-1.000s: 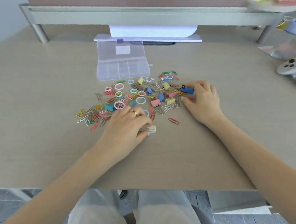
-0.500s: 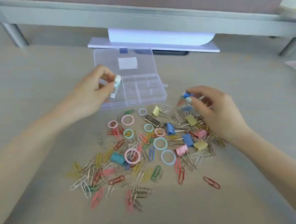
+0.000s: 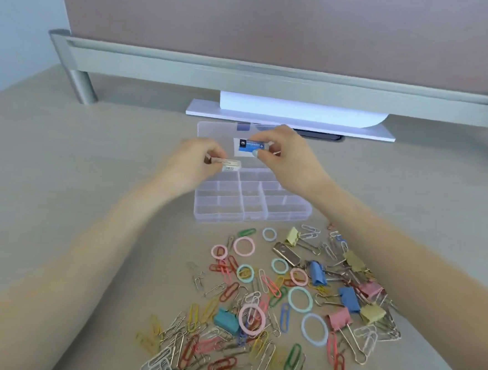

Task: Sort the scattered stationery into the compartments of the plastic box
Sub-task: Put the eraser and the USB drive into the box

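A: Start with the biggest thing. What carries it all?

B: The desk, with the clear plastic box lying open near its far edge. The lid is folded back and the compartments I can see hold nothing so far.

A: And the mess?

B: The scattered stationery lies spread just in front of the box: paper clips, pastel rings and binder clips, all loose and well mixed.

A: So what has changed?

B: Both hands have come up off the pile. A second ago they were down among the clips, each picking something out; now they hang over the box. The left hand has its grip pinched on a small white eraser, held level above the back-left compartments. The right hand pinches a small blue-sleeved eraser between thumb and fingertips, over the back of the box near the lid.

A: Are they touching the box?

B: I cannot tell; they look just above it.

A: What does it mean for the job?

B: I judge these are the first two pieces about to go in, likely into one compartment together. Everything else is yet to be sorted, so the task has barely begun.
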{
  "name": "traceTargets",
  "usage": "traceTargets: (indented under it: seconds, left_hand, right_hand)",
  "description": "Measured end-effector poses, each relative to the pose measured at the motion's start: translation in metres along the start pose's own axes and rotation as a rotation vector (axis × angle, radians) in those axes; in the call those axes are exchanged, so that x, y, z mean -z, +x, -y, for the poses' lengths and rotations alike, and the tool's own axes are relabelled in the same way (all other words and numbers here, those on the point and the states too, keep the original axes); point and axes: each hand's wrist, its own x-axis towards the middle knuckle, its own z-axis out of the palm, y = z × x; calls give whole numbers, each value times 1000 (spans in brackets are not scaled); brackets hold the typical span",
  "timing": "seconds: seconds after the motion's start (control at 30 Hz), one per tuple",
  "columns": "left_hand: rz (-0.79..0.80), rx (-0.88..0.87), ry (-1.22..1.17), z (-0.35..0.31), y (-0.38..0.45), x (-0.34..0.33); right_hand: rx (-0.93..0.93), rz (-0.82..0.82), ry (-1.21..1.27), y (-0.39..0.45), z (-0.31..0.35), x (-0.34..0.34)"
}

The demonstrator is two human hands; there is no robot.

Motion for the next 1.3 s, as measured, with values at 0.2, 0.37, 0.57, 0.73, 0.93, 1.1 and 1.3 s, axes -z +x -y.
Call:
traceTargets:
  seconds: [0.2, 0.37, 0.57, 0.73, 0.93, 1.1, 1.3]
  left_hand:
    - [8, -79, 102, 9, -4, 1]
    - [26, -42, 67, 17, -9, 5]
    - [23, -56, 85, 19, -15, 5]
    - [19, -74, 106, 20, -19, 3]
    - [-45, -78, 182, 17, -19, 2]
    - [33, -22, 216, 14, -17, 7]
    - [64, -16, 223, 14, -17, 8]
  right_hand:
    - [-53, 74, 18, 6, -7, -21]
    - [-26, 86, 37, 3, -7, -32]
    - [14, 117, 31, 2, -5, -34]
    - [56, 150, -11, -3, -1, -34]
    - [29, 83, 11, -3, -4, -28]
    - [7, 75, 32, -4, -5, -20]
    - [-28, 57, 126, -3, -3, -21]
